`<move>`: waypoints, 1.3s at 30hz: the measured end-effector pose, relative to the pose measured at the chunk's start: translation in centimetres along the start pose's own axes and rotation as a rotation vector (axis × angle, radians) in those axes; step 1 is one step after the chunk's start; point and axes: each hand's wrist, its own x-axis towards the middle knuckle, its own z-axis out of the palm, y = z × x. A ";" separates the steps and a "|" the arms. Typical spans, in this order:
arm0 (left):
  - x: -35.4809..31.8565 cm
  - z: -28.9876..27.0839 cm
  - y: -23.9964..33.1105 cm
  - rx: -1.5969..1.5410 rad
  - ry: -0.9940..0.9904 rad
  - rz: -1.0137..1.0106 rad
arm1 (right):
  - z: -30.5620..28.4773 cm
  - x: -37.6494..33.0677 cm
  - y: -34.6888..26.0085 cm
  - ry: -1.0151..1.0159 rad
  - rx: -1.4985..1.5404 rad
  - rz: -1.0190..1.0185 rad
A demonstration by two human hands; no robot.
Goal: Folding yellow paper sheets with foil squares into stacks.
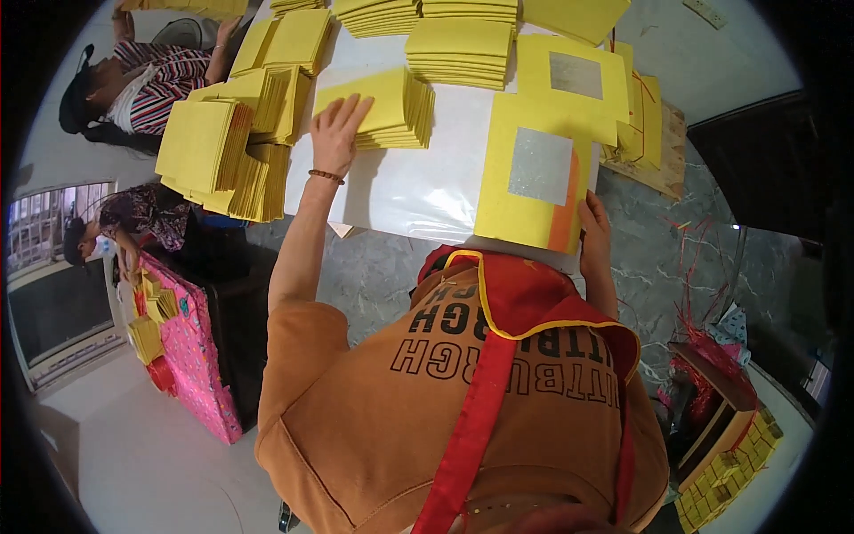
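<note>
My left hand (338, 129) lies with its fingers stretched over the near left end of a fanned stack of folded yellow paper (382, 102). A beaded bracelet is on that wrist. At the table's near right edge, my right hand (595, 233) is beside a flat yellow joss paper sheet (501, 200) with a silver square and an orange strip. Its fingers are extended along the sheet's right edge, and part of the hand is hidden. Another yellow sheet with a silver square (576, 75) lies farther back, partly overlapped with the first.
More folded yellow stacks (205, 147) stand on the left of the white-covered table (405, 191), with others (458, 53) at the back. Two people (169, 84) work at the left, one at a pink-covered table (191, 356). Bundled yellow paper (734, 467) and red string (698, 383) are at lower right.
</note>
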 end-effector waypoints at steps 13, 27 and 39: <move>-1.0 1.6 -0.4 -0.074 -0.451 0.051 | -0.9 0.2 1.4 0.011 0.045 0.014; 0.7 -0.4 -0.7 -0.146 -0.639 0.085 | -0.9 0.3 1.2 0.011 0.043 0.013; 4.2 -3.8 9.5 -0.715 -0.371 0.177 | -1.4 1.3 2.0 0.112 -0.019 -0.300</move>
